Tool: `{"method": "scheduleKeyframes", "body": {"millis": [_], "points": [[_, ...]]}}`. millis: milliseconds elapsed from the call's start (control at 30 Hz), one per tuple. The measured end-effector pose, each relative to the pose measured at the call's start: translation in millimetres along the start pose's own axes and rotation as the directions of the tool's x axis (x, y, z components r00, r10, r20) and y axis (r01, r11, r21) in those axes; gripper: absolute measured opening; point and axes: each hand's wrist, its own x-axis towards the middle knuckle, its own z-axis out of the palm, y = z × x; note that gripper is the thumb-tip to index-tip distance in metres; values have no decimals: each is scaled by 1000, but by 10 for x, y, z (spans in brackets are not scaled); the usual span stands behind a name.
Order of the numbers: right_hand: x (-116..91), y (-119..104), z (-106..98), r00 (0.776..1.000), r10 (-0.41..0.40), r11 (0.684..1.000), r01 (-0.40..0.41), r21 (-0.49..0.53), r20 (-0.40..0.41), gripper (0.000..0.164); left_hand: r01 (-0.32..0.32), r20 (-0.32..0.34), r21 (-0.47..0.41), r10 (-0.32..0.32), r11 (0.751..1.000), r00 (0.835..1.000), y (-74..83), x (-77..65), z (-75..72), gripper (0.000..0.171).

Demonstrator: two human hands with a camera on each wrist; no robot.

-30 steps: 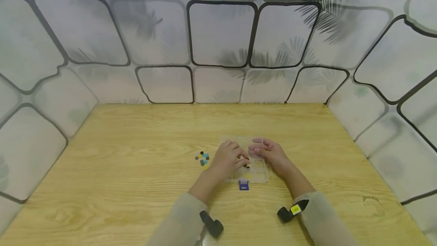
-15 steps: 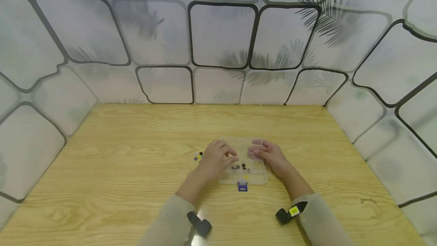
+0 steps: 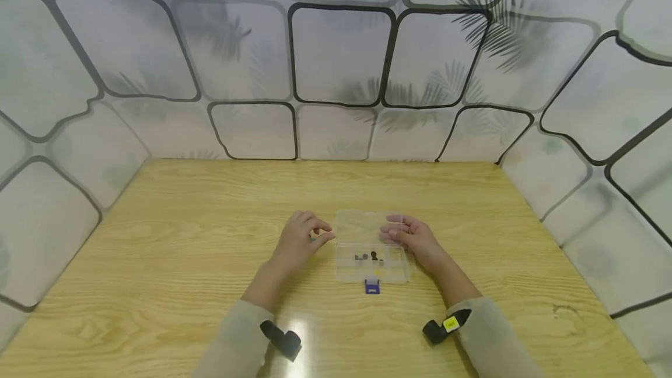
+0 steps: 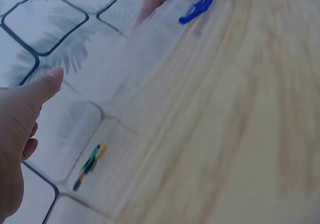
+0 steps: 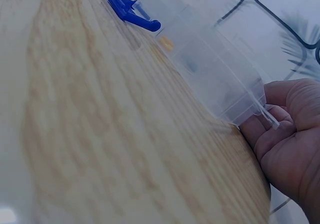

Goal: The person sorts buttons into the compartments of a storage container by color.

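A clear plastic compartment box (image 3: 343, 276) lies on the table with its lid (image 3: 362, 226) raised toward the back. Dark discs (image 3: 374, 255) and a yellow one (image 3: 377, 272) sit in its compartments. My right hand (image 3: 422, 244) holds the box at its right side; its fingers show through the lid. Left of the box, my left hand (image 3: 296, 241) hovers with thumb and index finger apart and nothing visible between them. It hides most of a group of small coloured discs (image 4: 90, 165), which the left wrist view shows on the table beyond the thumb.
A blue clasp (image 3: 372, 287) juts from the box's front edge toward me. The wood-grain table (image 3: 210, 203) ends at a patterned backdrop (image 3: 341, 45) behind and on both sides.
My left hand has moved left from above the box to the loose discs, uncovering the compartments and covering the discs. The right hand stays at the box's right side.
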Motion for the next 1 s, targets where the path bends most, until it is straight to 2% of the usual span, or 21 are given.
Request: {"method": "scheduleKeyframes", "body": {"millis": [100, 267, 433, 633, 867, 933, 1000], "points": [[4, -9, 14, 999, 36, 999, -36, -16, -21, 50, 3, -2, 20, -3, 1000, 1000, -85, -58, -59, 14], [10, -17, 21, 997, 64, 998, -65, -18, -42, 50, 37, 37, 54, -39, 998, 999, -194, -151, -151, 17], [9, -24, 29, 997, 63, 998, -63, -9, -39, 50, 112, 35, 43, -113, 993, 993, -262, -197, -253, 15], [14, -22, 28, 998, 58, 998, -59, -10, -36, 50, 221, 68, 19, -222, 975, 973, -339, -230, -349, 13], [19, -15, 18, 997, 68, 998, -69, -11, -36, 50, 198, 90, 13, -198, 980, 976, -415, -278, -383, 14], [18, -19, 21, 997, 70, 997, -70, -11, -36, 50, 207, 122, 4, -206, 978, 971, -425, -286, -383, 13], [15, -25, 25, 997, 71, 997, -71, -12, -36, 50, 238, 168, -1, -235, 971, 957, -424, -290, -386, 11]]}}
